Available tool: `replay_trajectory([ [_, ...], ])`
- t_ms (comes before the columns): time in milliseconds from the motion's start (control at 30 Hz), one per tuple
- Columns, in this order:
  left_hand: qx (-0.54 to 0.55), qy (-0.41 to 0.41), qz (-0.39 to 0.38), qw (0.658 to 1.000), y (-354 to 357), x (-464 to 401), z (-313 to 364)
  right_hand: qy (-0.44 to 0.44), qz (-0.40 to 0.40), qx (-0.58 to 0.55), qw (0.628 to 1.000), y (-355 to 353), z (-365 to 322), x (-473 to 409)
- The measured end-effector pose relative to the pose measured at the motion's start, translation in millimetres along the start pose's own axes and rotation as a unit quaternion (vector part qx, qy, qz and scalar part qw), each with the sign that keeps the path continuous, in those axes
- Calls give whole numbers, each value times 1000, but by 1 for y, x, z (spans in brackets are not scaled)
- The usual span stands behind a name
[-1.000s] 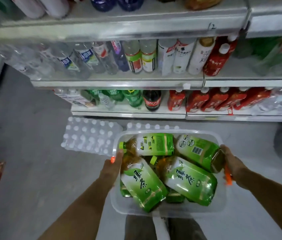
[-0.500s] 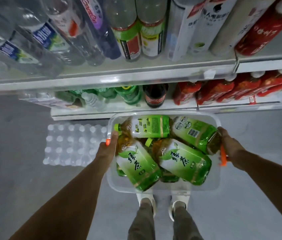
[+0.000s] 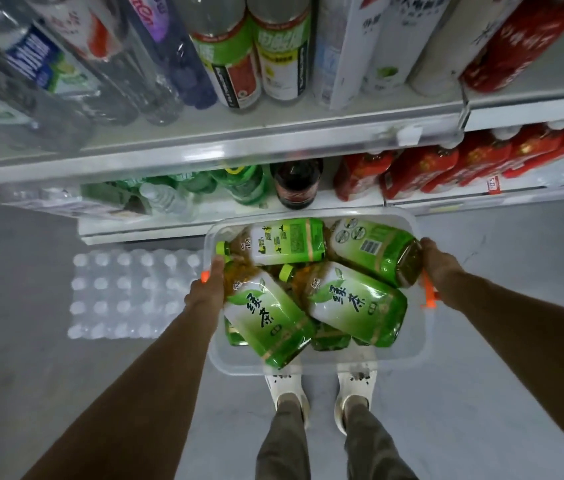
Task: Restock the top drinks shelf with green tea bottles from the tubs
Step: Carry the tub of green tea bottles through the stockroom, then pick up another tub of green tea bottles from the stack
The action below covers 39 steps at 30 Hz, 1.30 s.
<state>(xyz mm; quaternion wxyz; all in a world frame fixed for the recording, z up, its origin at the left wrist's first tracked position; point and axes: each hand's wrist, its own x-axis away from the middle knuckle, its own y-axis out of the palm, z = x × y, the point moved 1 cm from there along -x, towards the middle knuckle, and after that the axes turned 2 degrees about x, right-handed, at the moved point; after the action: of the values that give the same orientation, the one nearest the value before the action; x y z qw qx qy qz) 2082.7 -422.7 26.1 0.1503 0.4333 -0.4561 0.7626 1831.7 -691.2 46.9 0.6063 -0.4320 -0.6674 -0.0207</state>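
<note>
Both arms reach straight forward and down, bare to the elbow, carrying a clear plastic tub (image 3: 322,363) between them at about waist height in front of the shelves. The left hand (image 3: 206,289) grips the tub's left end, its fingers (image 3: 217,268) curled together over the rim and the orange handle (image 3: 205,276) there. The right hand (image 3: 438,268) grips the opposite end in the same way, clamped on the other orange handle (image 3: 430,295), with the wrist bent slightly inward.

The tub holds large green tea bottles lying on their sides in a loose pile. One bottle (image 3: 282,241) lies crosswise along the far wall with its green cap pointing left. Another (image 3: 375,250) lies in the far right corner, its base toward the right hand. Two more rest on top nearer the person: one (image 3: 266,320) on the left, angled with its neck toward the left hand, and one (image 3: 356,306) on the right, its cap near the middle of the tub. Parts of further bottles show underneath them, too hidden to count.

Below the tub stand the person's feet in pale shoes (image 3: 287,393) on the grey floor (image 3: 481,393). A shrink-wrapped pack of water bottles (image 3: 128,292) lies on the floor to the left. Ahead, the shelves (image 3: 273,147) carry water, red drinks and a dark cola bottle (image 3: 297,183)
</note>
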Motion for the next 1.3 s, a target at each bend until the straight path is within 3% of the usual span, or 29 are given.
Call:
replay_trajectory([
  [100,-41,5,-1,999,-3,14,9,-17,-3,24,1000,-11,-6,16],
  [233,-142,114,-30,983,-14,74,31,-58,-36,93,993,-28,-12,59],
  [333,-215,212,-48,952,-22,124,40,-99,-57,139,984,-48,-20,104],
  [467,-212,281,-119,928,-29,190,55,-196,-60,257,944,-86,-22,177],
  [600,-246,375,-157,880,-37,265,68,-253,-11,290,923,-130,-6,242],
  [800,-302,576,-155,744,-60,369,74,-251,106,154,950,-181,57,331],
  [900,-301,650,-170,677,-69,412,67,-246,205,77,944,-191,98,379],
  [1000,-302,722,-192,592,-69,457,55,-235,309,19,922,-196,141,424],
  [1200,-320,837,-232,378,-29,562,27,-145,493,-54,856,-213,238,492],
  [1300,-287,867,-274,302,-1,619,-3,-82,560,-88,820,-228,293,523],
])
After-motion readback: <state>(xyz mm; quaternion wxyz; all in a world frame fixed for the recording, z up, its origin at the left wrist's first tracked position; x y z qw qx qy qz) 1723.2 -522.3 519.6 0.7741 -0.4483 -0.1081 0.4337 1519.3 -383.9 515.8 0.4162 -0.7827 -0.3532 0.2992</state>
